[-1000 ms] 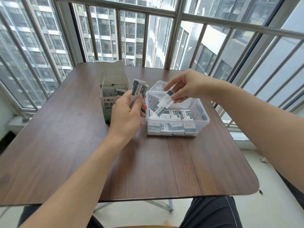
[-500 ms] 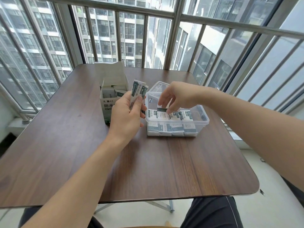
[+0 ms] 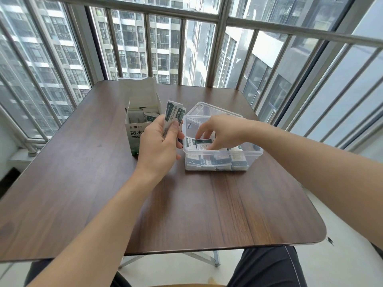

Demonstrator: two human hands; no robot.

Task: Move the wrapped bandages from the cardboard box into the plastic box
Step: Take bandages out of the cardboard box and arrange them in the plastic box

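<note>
Stage: mid-transfer, judged a good way in but not finished.
Plastic box [image 3: 257,152]: sat on the table [image 3: 83,172], right of the cardboard box [image 3: 135,133], lid off; a row of wrapped bandages [image 3: 215,161] already lay along its near side, stacked more than one deep.
Right hand [image 3: 222,131]: reached inside the plastic box, fingers spread fairly wide, tips resting on one wrapped bandage [image 3: 200,143] lying on top of the pile; whether it was pinched or merely touched could not be told.
Left hand [image 3: 159,146]: held between the two boxes, fingers closed around a small bundle [image 3: 173,114] of bandages standing upright.
Cardboard box: flap open, some packets visible inside.
Left to do: place the bundle, then empty the cardboard box.
</note>
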